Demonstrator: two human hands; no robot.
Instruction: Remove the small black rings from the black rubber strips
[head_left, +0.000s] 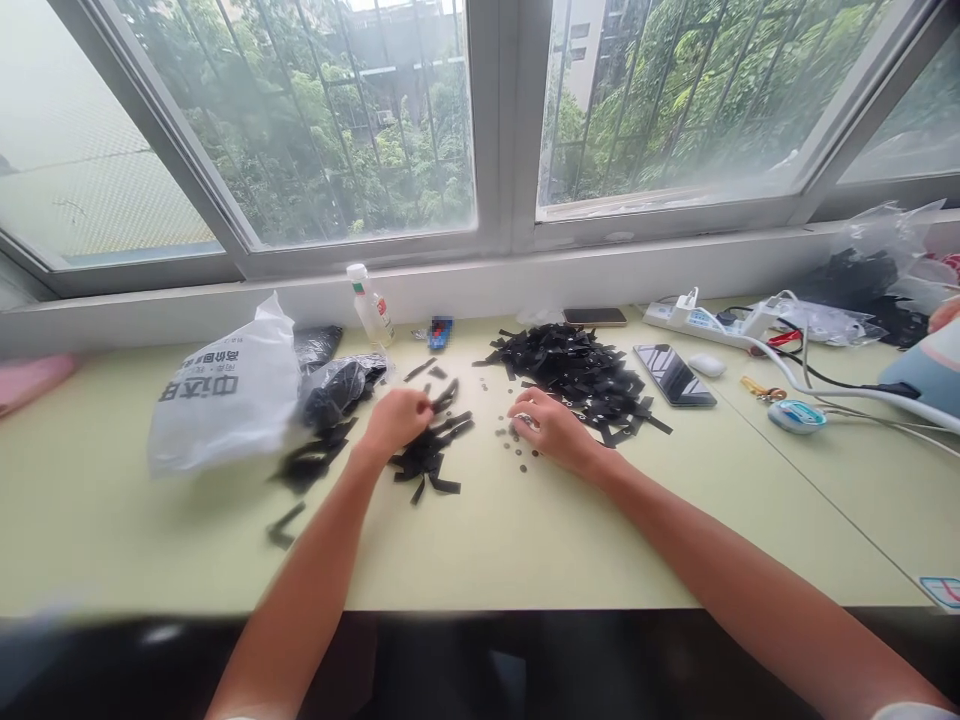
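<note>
Middle of the bench (570,555), between the two forearms: left hand (401,418) with thumb and forefinger drawn together, grip closed on one end of a black strip (448,391). End-hold probably chosen to leave the rest of the strip free. Strip's long axis runs slantwise, away from the person and to the right; free end points toward the window (300,130) side. Whether it clears the bench: cannot tell.

Just below it, a small pile (424,455) of like strips, lying at mixed angles, several ends fanned toward the near edge. Seems set there to be within the left hand's reach.

Right hand (555,430) palm down, fingers curled over a scatter of small dark discs (523,467); bent fingertips would suit picking such flat pieces. Grip state there: cannot tell, fingertips partly hidden. Large heap (577,365) of strips lies just beyond that hand, axes in every direction, perhaps placed aside to leave the middle for handling.
</note>
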